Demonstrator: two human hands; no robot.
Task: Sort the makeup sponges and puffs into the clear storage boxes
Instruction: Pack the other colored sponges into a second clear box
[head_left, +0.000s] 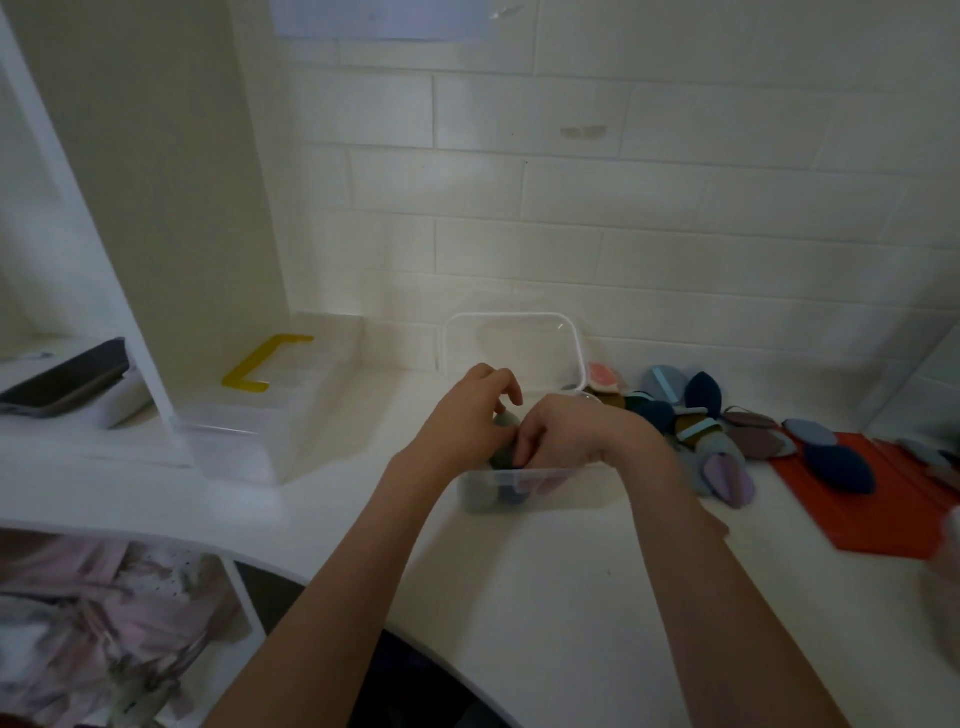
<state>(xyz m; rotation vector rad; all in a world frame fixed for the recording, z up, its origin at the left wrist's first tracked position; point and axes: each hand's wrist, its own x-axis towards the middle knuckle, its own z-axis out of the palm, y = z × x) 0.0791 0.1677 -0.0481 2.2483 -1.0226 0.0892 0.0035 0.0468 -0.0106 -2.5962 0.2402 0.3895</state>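
A clear storage box (582, 486) stands on the white counter in front of me, with its clear lid (511, 343) leaning up behind it against the tiled wall. Both my hands reach into the box. My left hand (467, 415) has its fingers curled over a grey-green sponge (505, 441). My right hand (563, 434) presses down on the same sponge with bent fingers. Below them, blue, grey and pinkish pieces show through the box's front wall. To the right lies a pile of puffs and sponges (691, 421) in navy, blue, mauve, lilac and pink.
An orange mat (883, 514) lies at the right with several puffs on it. A larger clear box with a yellow handle (265, 364) stands at the left beside a white upright panel. A dark flat case (67, 382) rests on the far left shelf.
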